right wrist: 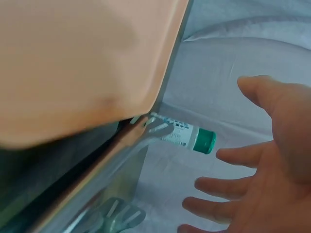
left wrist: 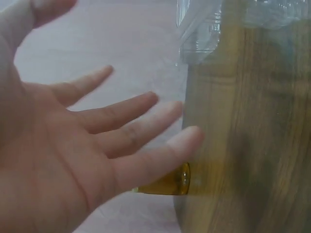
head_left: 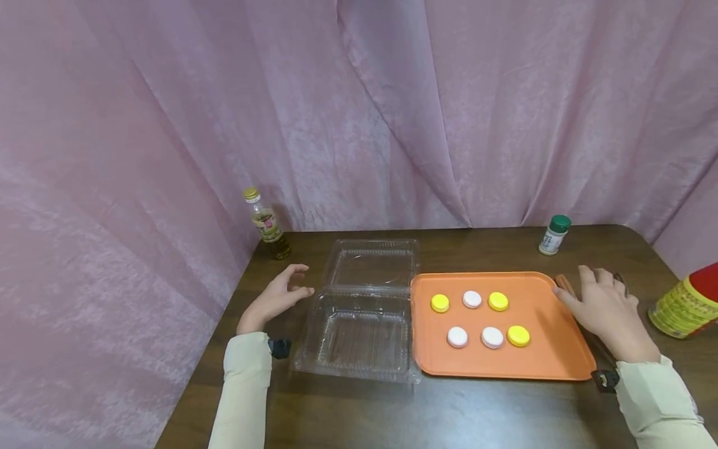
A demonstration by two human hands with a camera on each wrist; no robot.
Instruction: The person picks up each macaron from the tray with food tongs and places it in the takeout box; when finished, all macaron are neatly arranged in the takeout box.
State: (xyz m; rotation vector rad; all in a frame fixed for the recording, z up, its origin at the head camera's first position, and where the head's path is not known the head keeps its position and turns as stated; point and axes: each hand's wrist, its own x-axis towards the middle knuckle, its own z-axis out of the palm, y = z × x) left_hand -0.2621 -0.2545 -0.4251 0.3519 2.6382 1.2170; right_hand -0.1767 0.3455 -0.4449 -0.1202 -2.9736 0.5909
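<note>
Flanking the orange tray (head_left: 477,366), whose rim presumably keeps the yellow discs (head_left: 518,336) and white discs (head_left: 492,337) from sliding off, the left hand (head_left: 276,300) and right hand (head_left: 611,317) are spread, empty.

Free air over plastic container (head_left: 363,337), orange tray (head_left: 543,312); bottle (head_left: 270,228) beyond left hand (head_left: 276,298), red-topped canister (head_left: 687,305) beside right hand (head_left: 608,312).
</note>
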